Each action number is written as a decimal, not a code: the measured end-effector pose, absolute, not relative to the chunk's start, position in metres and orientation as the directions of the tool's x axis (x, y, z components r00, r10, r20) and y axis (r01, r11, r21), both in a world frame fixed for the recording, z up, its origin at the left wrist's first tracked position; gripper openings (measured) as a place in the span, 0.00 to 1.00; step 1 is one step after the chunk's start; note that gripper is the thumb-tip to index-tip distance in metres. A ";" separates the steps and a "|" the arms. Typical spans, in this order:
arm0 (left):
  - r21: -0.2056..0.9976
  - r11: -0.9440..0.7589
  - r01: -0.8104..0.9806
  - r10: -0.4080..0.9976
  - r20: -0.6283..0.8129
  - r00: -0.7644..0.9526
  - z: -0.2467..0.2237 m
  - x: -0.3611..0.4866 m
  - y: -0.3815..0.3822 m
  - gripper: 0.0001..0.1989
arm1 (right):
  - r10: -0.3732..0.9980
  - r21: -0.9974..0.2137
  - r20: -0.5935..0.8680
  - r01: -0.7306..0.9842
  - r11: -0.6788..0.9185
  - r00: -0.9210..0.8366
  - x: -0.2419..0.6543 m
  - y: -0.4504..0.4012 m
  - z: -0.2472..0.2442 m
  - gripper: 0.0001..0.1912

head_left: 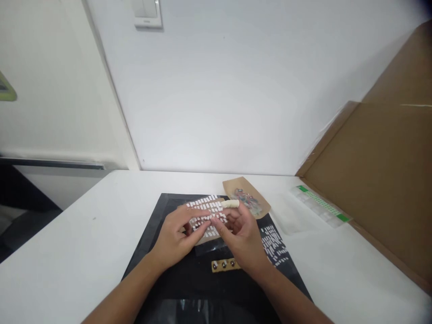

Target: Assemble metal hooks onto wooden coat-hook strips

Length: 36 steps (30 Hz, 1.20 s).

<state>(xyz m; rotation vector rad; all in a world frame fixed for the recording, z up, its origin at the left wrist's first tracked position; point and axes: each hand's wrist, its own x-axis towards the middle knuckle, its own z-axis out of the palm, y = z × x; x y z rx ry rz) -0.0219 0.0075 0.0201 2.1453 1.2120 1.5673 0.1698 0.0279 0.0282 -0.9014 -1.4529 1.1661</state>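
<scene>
My left hand (177,236) and my right hand (245,238) meet at their fingertips above a brown card (200,241) covered in rows of small white strips (203,201). Both thumbs and forefingers are pinched close together; whatever sits between them is too small to make out. A cream finger cover (230,204) is on one finger of my right hand. Just below the hands lies a narrow tan strip (219,269) bearing shiny round metallic pieces, its right end hidden behind my right hand. Everything here rests on a black board (175,288).
More small white pieces (274,245) lie on the board's right side. Behind it is brown paper (236,183) with a clump of colourful bits. A clear plastic packet (320,204) with green edging lies on the white table (101,216). A cardboard panel (381,180) stands at right.
</scene>
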 end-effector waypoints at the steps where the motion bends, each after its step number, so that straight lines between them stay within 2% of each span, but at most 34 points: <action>1: 0.605 -0.636 0.479 0.721 0.687 0.089 0.021 -0.022 0.007 0.09 | 0.950 -0.968 0.253 -0.036 0.250 -0.186 0.170 0.027 0.028 0.20; 9: 0.642 -0.641 0.421 0.728 0.682 0.067 0.029 -0.020 0.003 0.09 | 0.954 -0.974 0.228 -0.062 0.220 -0.195 0.170 0.022 0.033 0.17; 23: 0.580 -0.643 0.500 0.703 0.706 0.087 0.029 -0.021 0.002 0.11 | 0.945 -0.966 0.256 -0.086 0.243 -0.205 0.171 0.021 0.028 0.15; 36: 0.581 -0.619 0.528 0.706 0.706 0.050 0.030 -0.022 -0.001 0.10 | 0.957 -0.971 0.192 -0.183 0.153 -0.219 0.168 0.019 0.032 0.16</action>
